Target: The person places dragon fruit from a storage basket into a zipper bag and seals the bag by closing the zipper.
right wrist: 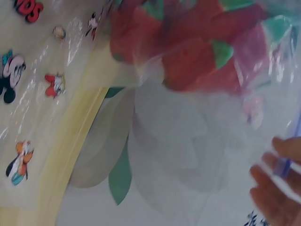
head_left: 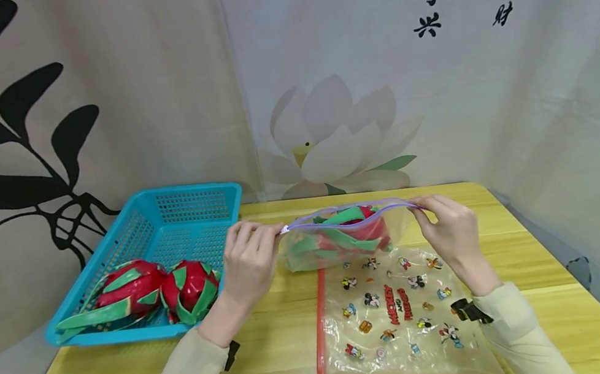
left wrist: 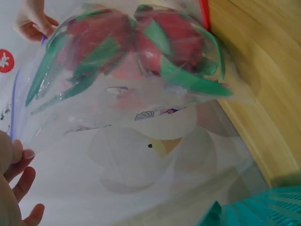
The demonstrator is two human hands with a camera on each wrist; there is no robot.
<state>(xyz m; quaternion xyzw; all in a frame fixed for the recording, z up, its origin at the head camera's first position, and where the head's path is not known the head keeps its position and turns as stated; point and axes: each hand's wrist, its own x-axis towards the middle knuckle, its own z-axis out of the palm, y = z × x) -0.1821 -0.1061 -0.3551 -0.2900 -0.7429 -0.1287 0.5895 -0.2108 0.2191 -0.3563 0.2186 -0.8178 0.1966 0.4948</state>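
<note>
A clear zip bag [head_left: 307,254] with a purple zip strip hangs between both hands, its mouth parted. Inside lie red dragon fruits with green scales [head_left: 358,236]; the left wrist view shows two of them [left wrist: 101,44]. My left hand [head_left: 252,257] pinches the bag's zip end at the white slider. At the opposite end, my right hand [head_left: 449,228] pinches the zip strip between thumb and fingers. Two more dragon fruits [head_left: 189,289] lie in the blue basket [head_left: 142,214], left of my left hand.
A second clear bag [head_left: 407,347] with a red zip strip and cartoon prints lies flat on the wooden table [head_left: 275,362], below the held bag. A pale curtain [head_left: 316,37] with a flower print stands behind the table.
</note>
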